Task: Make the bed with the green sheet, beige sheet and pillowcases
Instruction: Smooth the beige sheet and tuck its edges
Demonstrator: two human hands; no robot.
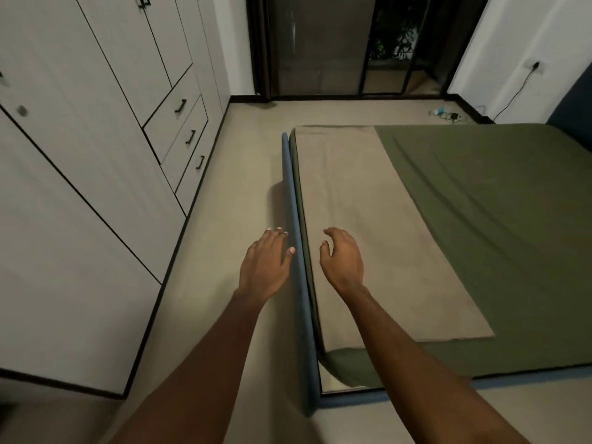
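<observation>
Just past centre, toward 6 o'clock, both bare forearms reach forward side by side; the left hand (266, 261) is palm down over the floor (250, 139), its fingers straight and slightly spread, nails showing, right beside the blue bed frame (296, 251); whether it touches the frame I cannot tell; the right hand (342, 259) hangs over the near half of the beige sheet (368, 225), fingers loosely curved, thumb held apart, nothing in its grasp.

The beige sheet lies as a long flat strip along the bed's left edge, on top of the green sheet (480, 219); its long axis runs from about 5 o'clock up to 11 o'clock, the far end square with the bed's far corner, the near end stopping short of the bed's near edge; its cloth looks matte and faintly napped, with straight edges.

The green sheet covers the rest of the mattress out to 3 o'clock, smooth, dull olive, with a few shallow diagonal creases; at the near left corner it bunches, and a pale patch shows beneath it.

The frame is a thin rounded padded rail; at 9 o'clock stands a pale wood-grain wardrobe (80, 155) with dark seams and black handles; at 12 o'clock, a dark-framed glass door (336, 43).
</observation>
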